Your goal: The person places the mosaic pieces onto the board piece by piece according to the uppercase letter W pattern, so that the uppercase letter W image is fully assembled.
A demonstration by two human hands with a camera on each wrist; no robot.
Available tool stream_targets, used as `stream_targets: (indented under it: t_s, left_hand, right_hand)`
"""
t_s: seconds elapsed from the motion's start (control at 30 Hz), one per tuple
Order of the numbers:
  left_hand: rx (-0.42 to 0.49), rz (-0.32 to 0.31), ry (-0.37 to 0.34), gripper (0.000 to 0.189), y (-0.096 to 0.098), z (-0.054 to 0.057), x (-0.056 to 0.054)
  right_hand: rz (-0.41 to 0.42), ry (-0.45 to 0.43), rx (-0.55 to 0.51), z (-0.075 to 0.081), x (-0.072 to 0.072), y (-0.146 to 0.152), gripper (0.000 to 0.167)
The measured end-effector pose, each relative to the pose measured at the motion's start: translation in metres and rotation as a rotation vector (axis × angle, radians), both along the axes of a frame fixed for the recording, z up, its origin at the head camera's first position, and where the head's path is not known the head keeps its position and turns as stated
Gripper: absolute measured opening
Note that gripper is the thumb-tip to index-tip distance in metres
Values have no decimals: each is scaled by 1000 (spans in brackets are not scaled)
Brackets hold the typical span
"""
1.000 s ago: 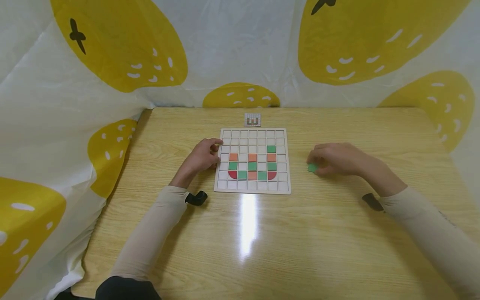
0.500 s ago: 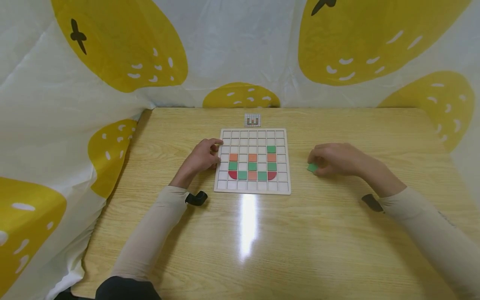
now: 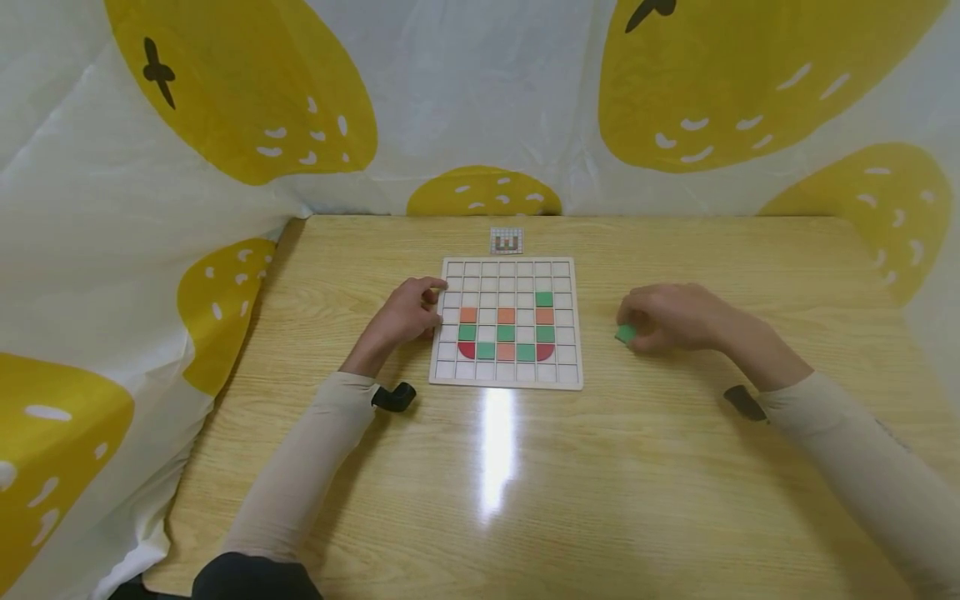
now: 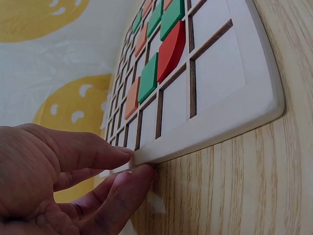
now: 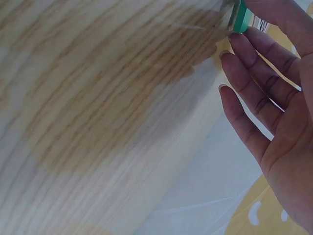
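A square white grid board (image 3: 446, 375) lies on the wooden table, holding green, orange and red tiles in some cells. My left hand (image 3: 408, 312) is at the board's left side. In the left wrist view, thumb and fingertips (image 4: 122, 156) touch the edge of the board, fingers fairly straight. To the right of the board, my right hand (image 3: 671, 318) pinches a green tile (image 3: 625, 334) between thumb and fingers, close to the tabletop. The right wrist view catches only part of that green tile (image 5: 241, 18) at the top; the other fingers are loosely extended.
A small card (image 3: 507, 241) with an E-like grid pattern lies just beyond the board. Behind and left of the table (image 3: 420, 500) hangs a white cloth (image 3: 480, 83) with yellow fruit prints. A bright light reflection crosses the tabletop in front of the board.
My right hand and its green tile have shifted very slightly, with the tile tilting a little. The left hand and the tiles on the board stay where they were.
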State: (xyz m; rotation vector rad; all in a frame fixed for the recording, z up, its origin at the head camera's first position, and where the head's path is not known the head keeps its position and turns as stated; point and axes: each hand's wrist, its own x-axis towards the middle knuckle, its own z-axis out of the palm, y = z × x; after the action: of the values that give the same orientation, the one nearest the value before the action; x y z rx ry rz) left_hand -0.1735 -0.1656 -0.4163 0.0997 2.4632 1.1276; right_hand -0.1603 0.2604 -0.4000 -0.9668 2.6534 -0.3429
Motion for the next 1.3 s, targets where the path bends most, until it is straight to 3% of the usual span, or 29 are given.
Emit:
stream_targets:
  t_s: [0.7, 1.3]
  left_hand:
    - [8, 20, -20, 59, 1, -1, -2]
    - [4, 32, -23, 59, 2, 1, 1]
  right_hand:
    - [55, 31, -25, 19, -19, -15, 17]
    - [92, 46, -64, 34, -36, -46, 16]
